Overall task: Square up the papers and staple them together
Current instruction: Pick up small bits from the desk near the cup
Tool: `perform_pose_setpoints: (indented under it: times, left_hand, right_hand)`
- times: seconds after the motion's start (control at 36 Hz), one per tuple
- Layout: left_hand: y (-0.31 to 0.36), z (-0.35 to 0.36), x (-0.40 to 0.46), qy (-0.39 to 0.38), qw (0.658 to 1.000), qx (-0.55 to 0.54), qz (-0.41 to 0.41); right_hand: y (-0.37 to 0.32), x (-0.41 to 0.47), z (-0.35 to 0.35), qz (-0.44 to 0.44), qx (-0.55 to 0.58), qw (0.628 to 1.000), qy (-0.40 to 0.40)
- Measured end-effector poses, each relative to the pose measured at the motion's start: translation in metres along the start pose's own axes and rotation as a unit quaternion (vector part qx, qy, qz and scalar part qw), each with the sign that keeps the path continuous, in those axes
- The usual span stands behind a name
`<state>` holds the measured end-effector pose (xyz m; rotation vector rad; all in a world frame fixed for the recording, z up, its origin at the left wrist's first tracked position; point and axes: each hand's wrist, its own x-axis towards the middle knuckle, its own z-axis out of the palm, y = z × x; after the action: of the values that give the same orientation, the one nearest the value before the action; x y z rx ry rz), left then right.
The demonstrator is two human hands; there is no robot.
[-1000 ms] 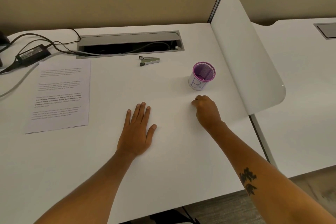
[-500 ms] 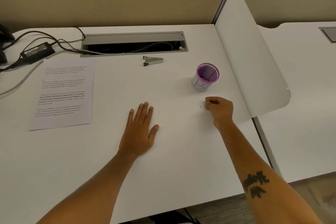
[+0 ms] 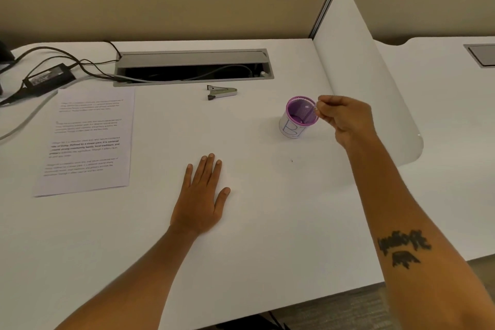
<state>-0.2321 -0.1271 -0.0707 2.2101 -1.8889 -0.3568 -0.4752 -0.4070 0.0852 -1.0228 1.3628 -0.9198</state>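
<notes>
We rest our left hand (image 3: 199, 202) flat on the desk (image 3: 267, 222), palm down, fingers spread and holding nothing. Our right hand (image 3: 345, 120) is raised just beside the cup (image 3: 297, 118), at its right rim, fingers curled in and thumb pinched against the fingertips (image 3: 321, 108); whether anything tiny sits in that pinch, we cannot tell. The cup is purple mesh inside, with a white label around it marked in blue, and it stands upright near the white divider (image 3: 375, 88).

The papers (image 3: 88, 139) lie far over on the left of the desk, printed side up, well apart from both hands, the sheets stacked with a sliver of a lower edge showing at the bottom. The stapler (image 3: 221, 92) lies closed, just in front of the cable tray (image 3: 192, 67), between papers and cup, untouched. A small dark speck (image 3: 292, 161) sits on the desk below the cup. Off to the far left, a power brick (image 3: 49, 78) and its cables trail toward the tray.
</notes>
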Motion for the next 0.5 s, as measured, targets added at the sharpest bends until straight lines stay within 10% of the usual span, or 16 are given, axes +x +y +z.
perform_pose_setpoints:
  times: [0.25,0.5]
  left_hand:
    - [0.000,0.000,0.000,0.004,1.000,-0.004,0.000]
    - [-0.001,0.000,-0.001,0.007,1.000,-0.010,0.000]
  right_hand:
    - [0.003,0.022,0.025,-0.246,-0.418,0.874,0.005]
    - [0.002,0.018,0.030,-0.285,-0.466,0.837,0.040]
